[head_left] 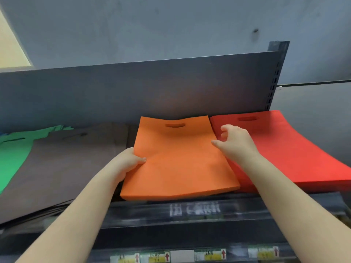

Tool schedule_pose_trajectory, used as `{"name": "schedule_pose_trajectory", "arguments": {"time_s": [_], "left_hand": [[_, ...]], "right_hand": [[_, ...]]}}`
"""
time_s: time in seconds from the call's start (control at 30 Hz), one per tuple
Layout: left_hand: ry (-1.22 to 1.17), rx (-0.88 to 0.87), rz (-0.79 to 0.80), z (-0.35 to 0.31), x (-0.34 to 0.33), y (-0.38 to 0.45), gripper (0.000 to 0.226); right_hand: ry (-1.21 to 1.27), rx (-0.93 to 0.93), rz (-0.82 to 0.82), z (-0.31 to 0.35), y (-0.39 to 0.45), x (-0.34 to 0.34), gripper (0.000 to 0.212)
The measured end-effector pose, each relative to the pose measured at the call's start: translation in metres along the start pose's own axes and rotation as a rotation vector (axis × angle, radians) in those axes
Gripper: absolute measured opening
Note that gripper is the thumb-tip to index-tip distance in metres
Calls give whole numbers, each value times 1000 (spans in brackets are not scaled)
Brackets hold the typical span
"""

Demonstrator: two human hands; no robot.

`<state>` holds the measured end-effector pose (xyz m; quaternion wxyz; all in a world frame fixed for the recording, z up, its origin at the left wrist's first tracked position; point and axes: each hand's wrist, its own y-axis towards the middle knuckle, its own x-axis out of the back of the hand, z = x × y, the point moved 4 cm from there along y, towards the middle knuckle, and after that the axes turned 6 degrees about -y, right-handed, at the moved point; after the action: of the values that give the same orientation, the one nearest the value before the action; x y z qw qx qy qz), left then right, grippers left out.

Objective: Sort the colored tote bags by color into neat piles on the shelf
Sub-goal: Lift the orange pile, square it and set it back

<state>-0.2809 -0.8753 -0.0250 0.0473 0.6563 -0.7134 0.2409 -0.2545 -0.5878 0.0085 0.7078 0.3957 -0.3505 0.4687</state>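
Observation:
A pile of orange tote bags [176, 158] lies flat in the middle of the shelf, handle cut-outs toward the back. My left hand [126, 164] grips its left edge, thumb on top. My right hand [234, 141] hovers with fingers curled and apart over the seam between the orange pile and a pile of red tote bags [288, 149] on the right. Left of the orange pile lies a stack of dark brown bags [70, 164], and green bags [13, 154] sit at the far left, cut off by the frame.
The dark shelf back panel [133, 92] rises behind the piles, with a slotted upright post [275, 76] at its right end. The shelf's front rail [190, 211] carries a blurred label. A lower shelf edge [190, 256] shows yellow price tags with red arrows.

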Motion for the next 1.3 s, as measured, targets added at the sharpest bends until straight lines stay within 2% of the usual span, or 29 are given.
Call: {"name": "schedule_pose_trajectory", "arguments": {"time_s": [0.03, 0.2, 0.4, 0.53, 0.6, 0.77, 0.87, 0.97, 1.07, 1.13, 1.2, 1.3], "left_hand": [[1, 5, 3, 0, 0, -1, 15], [31, 2, 6, -1, -1, -2, 9], [33, -25, -30, -1, -6, -1, 13], [154, -95, -143, -6, -6, -2, 50], [220, -156, -187, -10, -9, -4, 60], [422, -181, -192, -6, -20, -12, 62], [504, -203, -220, -5, -31, -16, 53], [530, -228, -261, -5, -35, -18, 48], [650, -311, -269, -6, -33, -23, 56], [657, -458, -243, -11, -36, -36, 55], [573, -589, -101, -13, -48, -55, 51], [702, -676, 50, -4, -71, -75, 57]], "right_hand": [[-44, 33, 4, -3, -2, 1, 57], [-202, 83, 255, -23, -7, -23, 61], [-191, 104, 316, -25, -6, -29, 63], [-190, 112, 306, -24, -6, -30, 63], [-195, 114, 301, -24, -6, -29, 65], [-326, 161, 349, -23, -9, -34, 58], [-393, 192, 353, -23, -8, -37, 56], [-409, 215, 310, -23, -8, -39, 54], [-372, 292, 240, -20, -12, -31, 55], [-228, 406, 207, -15, -20, -18, 52], [-61, 535, 259, -10, -36, -4, 46], [-110, 678, 358, -7, -64, -4, 40]]}}
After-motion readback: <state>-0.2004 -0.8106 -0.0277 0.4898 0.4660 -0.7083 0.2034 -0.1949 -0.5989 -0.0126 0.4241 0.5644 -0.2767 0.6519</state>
